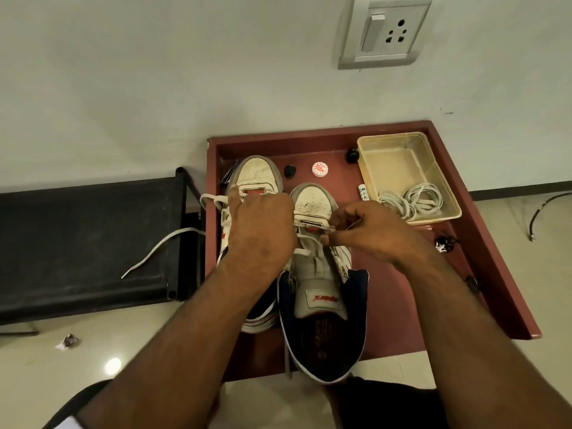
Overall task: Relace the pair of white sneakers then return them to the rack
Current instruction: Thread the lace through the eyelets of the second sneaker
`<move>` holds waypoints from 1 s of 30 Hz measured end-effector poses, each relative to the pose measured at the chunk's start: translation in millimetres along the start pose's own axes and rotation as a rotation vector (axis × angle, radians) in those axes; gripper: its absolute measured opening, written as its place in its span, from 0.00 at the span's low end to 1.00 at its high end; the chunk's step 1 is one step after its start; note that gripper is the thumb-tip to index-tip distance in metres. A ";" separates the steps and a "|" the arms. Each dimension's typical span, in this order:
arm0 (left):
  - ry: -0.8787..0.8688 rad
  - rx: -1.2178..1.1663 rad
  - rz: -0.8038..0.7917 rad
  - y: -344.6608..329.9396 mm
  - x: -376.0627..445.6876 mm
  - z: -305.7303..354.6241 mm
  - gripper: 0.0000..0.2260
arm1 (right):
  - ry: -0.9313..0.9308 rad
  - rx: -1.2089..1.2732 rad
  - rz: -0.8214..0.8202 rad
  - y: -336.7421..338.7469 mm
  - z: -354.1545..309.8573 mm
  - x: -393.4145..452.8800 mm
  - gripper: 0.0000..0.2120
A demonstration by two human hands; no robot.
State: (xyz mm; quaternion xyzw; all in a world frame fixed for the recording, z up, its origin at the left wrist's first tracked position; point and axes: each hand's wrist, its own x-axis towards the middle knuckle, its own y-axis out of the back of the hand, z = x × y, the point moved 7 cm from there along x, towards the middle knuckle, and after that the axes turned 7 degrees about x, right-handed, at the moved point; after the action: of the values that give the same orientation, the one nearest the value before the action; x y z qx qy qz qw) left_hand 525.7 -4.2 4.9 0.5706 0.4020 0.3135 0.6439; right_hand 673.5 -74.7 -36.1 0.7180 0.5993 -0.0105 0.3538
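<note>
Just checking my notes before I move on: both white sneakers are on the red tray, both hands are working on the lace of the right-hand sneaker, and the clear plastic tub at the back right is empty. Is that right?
Not quite. The head view shows the clear plastic tub is not empty: coiled white cords lie in it. The rest stands: both sneakers sit on the red tray, and the left hand and right hand work at the right-hand sneaker.

Even, slightly dim indoor light with a greenish cast; a glare spot on the floor (113, 365) at seven o'clock; wide-angle bending at edges.

Home interior: wall socket (384, 33), tiled floor (46, 366)
</note>
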 end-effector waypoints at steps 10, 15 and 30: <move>0.188 0.052 0.095 32.9 -0.8 -55.3 0.18 | 0.032 -0.235 0.067 -7.9 -14.8 -2.8 0.11; -0.113 0.059 0.009 12.2 -6.0 10.8 0.22 | -0.009 -0.141 0.095 -2.7 -14.6 -4.6 0.10; -0.099 -0.021 -0.148 -15.6 2.6 3.2 0.10 | -0.037 -0.047 0.155 -2.9 -10.7 -5.7 0.10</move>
State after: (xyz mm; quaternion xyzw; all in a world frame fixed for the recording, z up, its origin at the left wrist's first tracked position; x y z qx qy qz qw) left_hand 528.9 -5.9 -10.8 0.5472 0.4075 0.2404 0.6904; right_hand 665.0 -73.8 -27.0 0.7536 0.5351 0.0176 0.3813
